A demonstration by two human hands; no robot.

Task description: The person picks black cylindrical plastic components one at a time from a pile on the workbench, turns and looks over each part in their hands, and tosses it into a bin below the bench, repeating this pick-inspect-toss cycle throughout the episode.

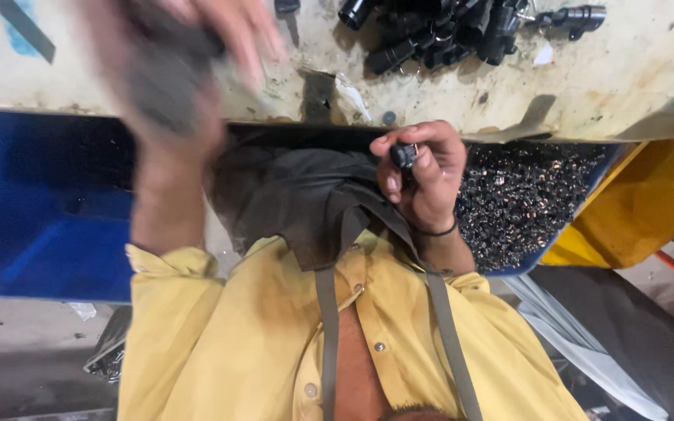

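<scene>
My right hand (424,178) is closed on a small black cylindrical part (403,154), pinched between thumb and fingers above my lap; a black band sits on that wrist. My left hand (173,62) is raised over the edge of the worn cream workbench (633,78) and is blurred by motion. It grips a dark grey lump (161,90), possibly a cloth or a part; I cannot tell which. I wear a yellow shirt (235,343), and a dark grey apron (306,203) lies over my lap.
A pile of black tubular parts (446,31) lies on the bench at the top. Under the bench edge stand a blue bin (33,226) on the left, a blue bin of several small dark bits (524,203) on the right, and a yellow bin (633,210) beyond it.
</scene>
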